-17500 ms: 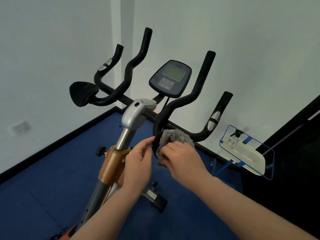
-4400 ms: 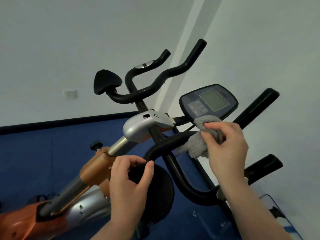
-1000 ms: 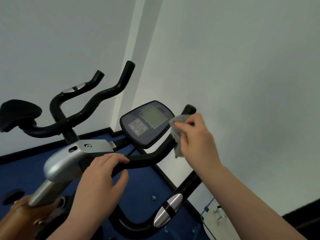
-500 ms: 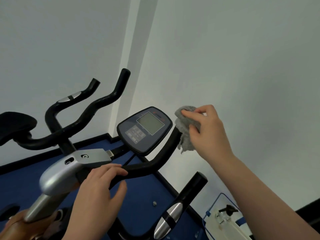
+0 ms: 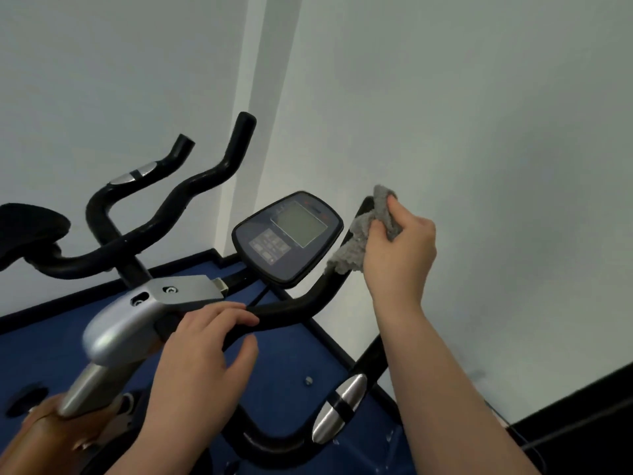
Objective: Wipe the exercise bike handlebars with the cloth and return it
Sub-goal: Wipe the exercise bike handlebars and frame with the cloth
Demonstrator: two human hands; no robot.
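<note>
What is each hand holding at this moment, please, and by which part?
The right hand grips the bunched grey cloth around its middle, against the upright bar end. The left hand curls over the black handlebar near the silver clamp.

I take this for a small exercise room: an exercise bike (image 5: 191, 303) under my hands, blue floor (image 5: 291, 358) below them, bare white walls (image 5: 479, 114) beyond.

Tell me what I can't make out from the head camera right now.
- Tip of the right inner handlebar: mostly covered by the grey cloth that the right hand grips.
- Bar under the left hand: hidden by its fingers.
- Console screen: readout too dim to read.
- Left elbow pad: cut off by the left edge.
- Where the cloth goes back: not in view.
</note>
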